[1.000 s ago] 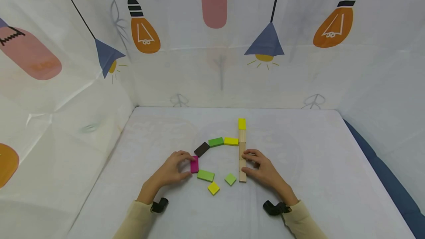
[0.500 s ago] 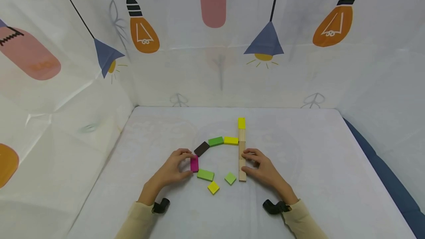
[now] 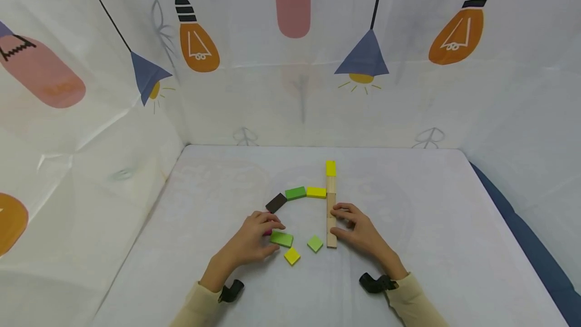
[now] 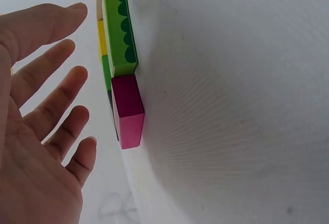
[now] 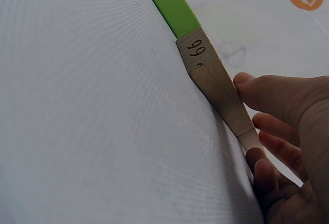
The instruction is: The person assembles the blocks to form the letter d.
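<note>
Wooden strip lies flat on the white table, running away from the person; right hand grips it on its near half, thumb and fingers curled against its right edge, "66" mark visible in the right wrist view; left hand hovers with fingers spread and relaxed above the magenta block, holding nothing; green block touches the magenta one end to end; hands apart, small yellow square between them.
</note>
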Demonstrator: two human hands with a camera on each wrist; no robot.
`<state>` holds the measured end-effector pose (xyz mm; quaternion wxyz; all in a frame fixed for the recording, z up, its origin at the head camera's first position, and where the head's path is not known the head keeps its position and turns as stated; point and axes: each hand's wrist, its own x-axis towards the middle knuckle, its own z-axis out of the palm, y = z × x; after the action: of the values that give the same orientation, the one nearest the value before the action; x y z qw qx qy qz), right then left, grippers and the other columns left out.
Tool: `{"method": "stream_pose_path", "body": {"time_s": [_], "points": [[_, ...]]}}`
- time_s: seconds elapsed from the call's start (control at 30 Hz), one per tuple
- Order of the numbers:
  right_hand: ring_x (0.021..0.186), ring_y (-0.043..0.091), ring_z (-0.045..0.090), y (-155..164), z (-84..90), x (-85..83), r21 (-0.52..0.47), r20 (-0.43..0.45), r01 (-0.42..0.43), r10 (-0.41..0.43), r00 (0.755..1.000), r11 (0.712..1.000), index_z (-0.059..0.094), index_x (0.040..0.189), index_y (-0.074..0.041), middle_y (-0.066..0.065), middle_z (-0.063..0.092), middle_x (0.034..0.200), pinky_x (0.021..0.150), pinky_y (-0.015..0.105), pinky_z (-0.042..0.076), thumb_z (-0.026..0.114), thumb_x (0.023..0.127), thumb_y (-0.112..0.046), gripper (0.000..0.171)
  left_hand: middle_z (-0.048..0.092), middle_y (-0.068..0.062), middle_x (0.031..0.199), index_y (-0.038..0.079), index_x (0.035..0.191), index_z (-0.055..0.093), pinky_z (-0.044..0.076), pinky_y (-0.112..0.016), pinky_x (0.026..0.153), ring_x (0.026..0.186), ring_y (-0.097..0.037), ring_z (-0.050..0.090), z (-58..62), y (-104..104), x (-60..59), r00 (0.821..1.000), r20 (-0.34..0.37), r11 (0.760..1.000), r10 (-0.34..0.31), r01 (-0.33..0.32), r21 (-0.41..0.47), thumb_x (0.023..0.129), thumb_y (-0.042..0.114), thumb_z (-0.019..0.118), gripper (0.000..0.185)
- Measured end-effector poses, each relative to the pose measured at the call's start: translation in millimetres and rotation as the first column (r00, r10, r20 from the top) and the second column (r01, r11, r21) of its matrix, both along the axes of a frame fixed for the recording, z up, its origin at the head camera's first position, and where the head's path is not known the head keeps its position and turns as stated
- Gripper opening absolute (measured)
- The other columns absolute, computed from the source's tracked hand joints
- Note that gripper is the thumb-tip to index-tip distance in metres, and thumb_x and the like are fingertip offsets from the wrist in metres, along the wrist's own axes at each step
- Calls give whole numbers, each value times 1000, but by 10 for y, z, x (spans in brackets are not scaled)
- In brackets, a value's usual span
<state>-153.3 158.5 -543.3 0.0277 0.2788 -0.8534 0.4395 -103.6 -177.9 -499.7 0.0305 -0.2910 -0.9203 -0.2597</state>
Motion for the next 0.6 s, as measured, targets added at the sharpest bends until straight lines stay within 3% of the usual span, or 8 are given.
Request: {"method": "stream_pose_path", "body": {"time_s": [0.17,0.27,0.43,0.6], "points": [[105,16,57,5,4,1,-2,-2,1,-1,1000,1000,66,122,-8,5,56,130,74,23,49,78,81,-27,47,60,7,118,21,114,68,38,-43,92,113,-14,48,35,42,11,1000,-8,1000,-4,4,11,77,25,80,39],[105,16,57,9,1,2,2,2,6,-6,1000,1000,66,122,-8,5,56,130,74,23,49,78,81,-27,47,59,10,117,24,114,67,35,-43,92,115,-12,47,39,112,37,999,27,1000,-29,29,-5,77,28,79,39],[105,15,57,11,-9,-3,7,1,10,-10,1000,1000,66,123,-9,4,56,130,74,23,49,78,81,-28,47,57,14,117,30,112,68,29,-45,95,117,-9,44,-17,250,98,994,91,995,-68,74,-63,78,34,77,35],[106,15,57,9,-13,-7,8,3,9,-9,1000,1000,66,123,-9,4,56,130,74,23,49,78,81,-28,47,58,15,116,31,104,70,28,-45,96,116,-10,43,-69,332,117,994,74,992,-84,90,-84,78,36,77,27]]}}
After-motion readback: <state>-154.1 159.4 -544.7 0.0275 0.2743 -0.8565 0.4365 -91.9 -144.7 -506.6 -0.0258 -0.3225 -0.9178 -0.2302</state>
